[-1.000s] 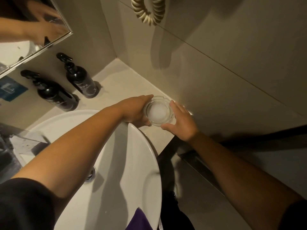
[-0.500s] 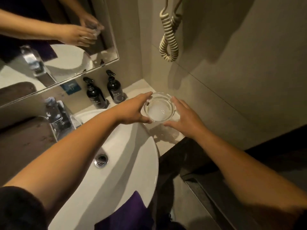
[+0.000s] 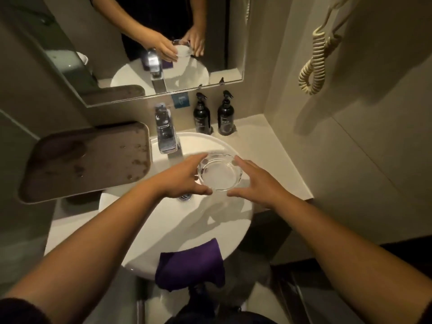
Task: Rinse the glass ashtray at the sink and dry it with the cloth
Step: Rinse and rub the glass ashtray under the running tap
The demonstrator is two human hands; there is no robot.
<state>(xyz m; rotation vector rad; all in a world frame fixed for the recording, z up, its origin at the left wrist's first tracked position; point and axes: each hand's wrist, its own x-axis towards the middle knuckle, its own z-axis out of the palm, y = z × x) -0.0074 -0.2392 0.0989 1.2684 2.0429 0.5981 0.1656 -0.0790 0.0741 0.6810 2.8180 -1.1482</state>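
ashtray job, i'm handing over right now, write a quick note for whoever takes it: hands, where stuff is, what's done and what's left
Left hand: grips the left rim of the round clear glass ashtray.
Right hand: fingers on the right rim, sharing the hold.
The ashtray is held upright above the white round sink basin, just right of the chrome tap. No water can be seen running.
The folded purple cloth hangs over the near rim of the basin, untouched.
Done: ashtray brought to the sink.
Left: the rinse, it seems, then dry it with the cloth.
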